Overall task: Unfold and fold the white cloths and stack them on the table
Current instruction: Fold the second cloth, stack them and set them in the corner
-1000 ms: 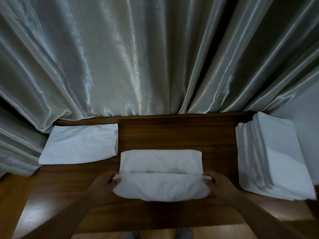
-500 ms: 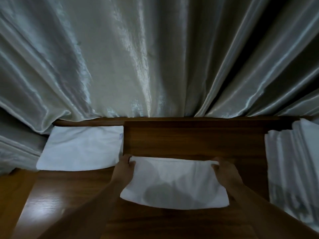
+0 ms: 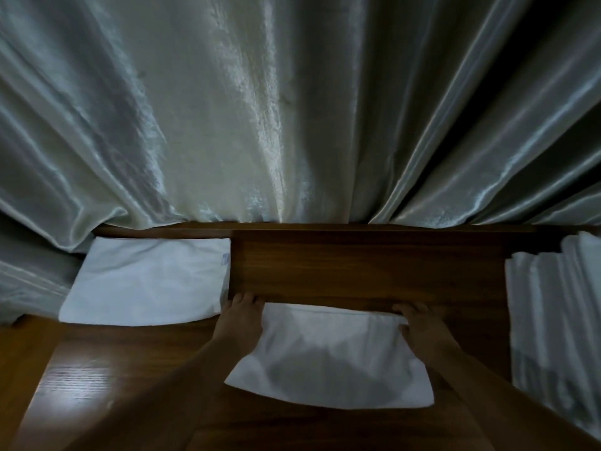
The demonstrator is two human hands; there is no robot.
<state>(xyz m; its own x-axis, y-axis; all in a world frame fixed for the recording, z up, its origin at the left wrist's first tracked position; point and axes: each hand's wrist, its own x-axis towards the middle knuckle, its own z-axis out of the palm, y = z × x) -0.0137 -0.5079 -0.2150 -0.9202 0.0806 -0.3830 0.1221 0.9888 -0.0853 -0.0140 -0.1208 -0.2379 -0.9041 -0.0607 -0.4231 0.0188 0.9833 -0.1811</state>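
Observation:
A white cloth (image 3: 331, 356), folded in half, lies flat on the wooden table (image 3: 357, 271) in front of me. My left hand (image 3: 242, 315) holds its far left corner and my right hand (image 3: 421, 323) holds its far right corner, fingers curled over the far edge. One folded white cloth (image 3: 146, 281) lies at the table's far left. A stack of several white cloths (image 3: 556, 314) sits at the right edge, partly cut off by the frame.
A shiny pale curtain (image 3: 260, 109) hangs right behind the table and drapes over its far left corner. A raised wooden ledge (image 3: 325, 226) runs along the back of the table. Bare wood shows between the cloths.
Both hands carried the near half of the cloth away from me and laid it over the far half, so the cloth is now folded in two. The view has shifted left.

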